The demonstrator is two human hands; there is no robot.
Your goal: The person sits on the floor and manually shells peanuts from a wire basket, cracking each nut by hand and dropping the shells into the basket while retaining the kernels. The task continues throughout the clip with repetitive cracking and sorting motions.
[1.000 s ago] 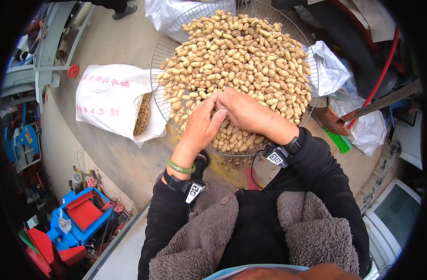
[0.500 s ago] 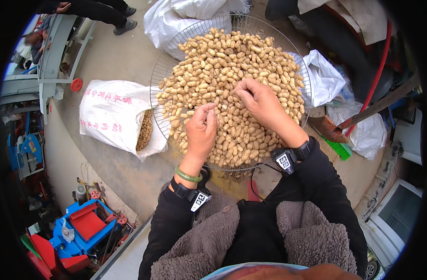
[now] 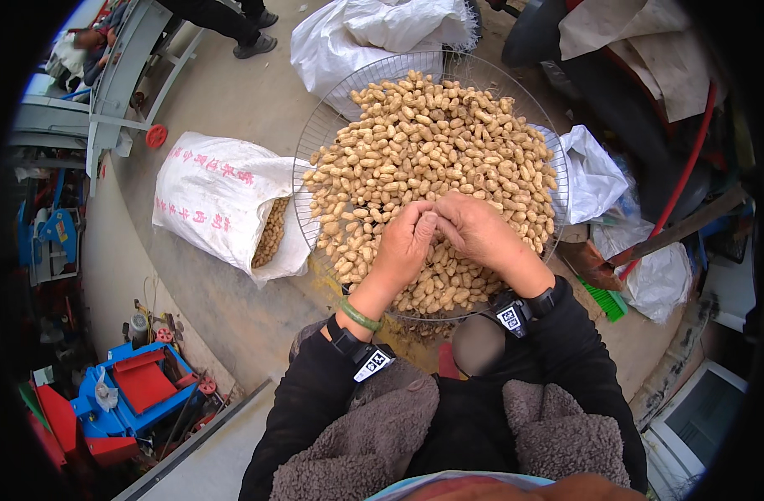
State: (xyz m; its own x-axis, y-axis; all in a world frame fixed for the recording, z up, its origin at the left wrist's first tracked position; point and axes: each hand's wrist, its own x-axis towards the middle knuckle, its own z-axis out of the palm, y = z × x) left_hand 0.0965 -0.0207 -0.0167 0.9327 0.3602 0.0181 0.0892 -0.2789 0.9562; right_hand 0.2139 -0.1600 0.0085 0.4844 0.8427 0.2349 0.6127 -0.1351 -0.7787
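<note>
**Carefully does it: both hands meet over a heap of peanuts**

Clearly the peanuts (image 3: 432, 167) are the thing in hand: a pale heap of unshelled pods filling a round wire sieve (image 3: 315, 146) just in front of the person. The left hand (image 3: 405, 244) and right hand (image 3: 479, 230) touch at the fingertips over the near side of the heap, fingers curled narrow as if pinching a pod between them; what they grip is hidden, so I cannot tell for sure.

By my judgement each pod is light, dry and stiff, with a brittle shell that cracks under a hard squeeze, so it is best taken across its middle between thumb and fingertip. Loose pods would roll and slide off the pile easily.

Left of the sieve lies an open white sack (image 3: 219, 196) holding more peanuts.
</note>
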